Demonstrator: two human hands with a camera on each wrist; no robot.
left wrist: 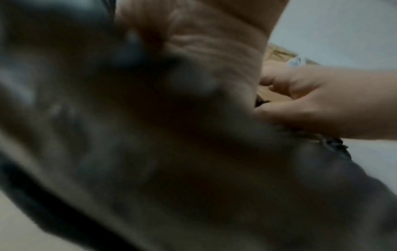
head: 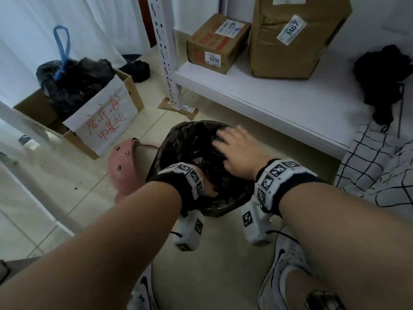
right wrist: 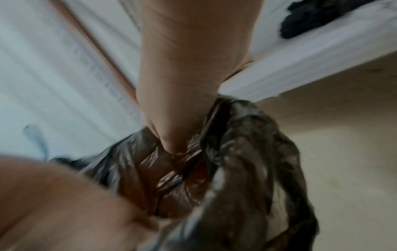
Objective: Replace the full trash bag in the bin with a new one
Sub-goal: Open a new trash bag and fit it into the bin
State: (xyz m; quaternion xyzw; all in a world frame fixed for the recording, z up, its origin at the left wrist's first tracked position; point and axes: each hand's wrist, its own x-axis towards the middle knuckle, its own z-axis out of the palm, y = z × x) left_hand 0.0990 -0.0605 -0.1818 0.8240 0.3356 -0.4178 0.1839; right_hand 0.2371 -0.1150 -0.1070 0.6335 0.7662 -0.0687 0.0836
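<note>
While both hands are down in the new bag (head: 192,139) lining the bin on the floor near the shelf (head: 268,101), right hand (head: 237,151) spreads flat w/ wide fingers; left hand (head: 209,189) fingers hidden, can't tell. Best to press liner to bottom, then even out the rim.

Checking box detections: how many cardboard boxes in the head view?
3. Two on the white shelf: small box, tall box right of it. One open box on the floor, holding a tied black bag.
</note>
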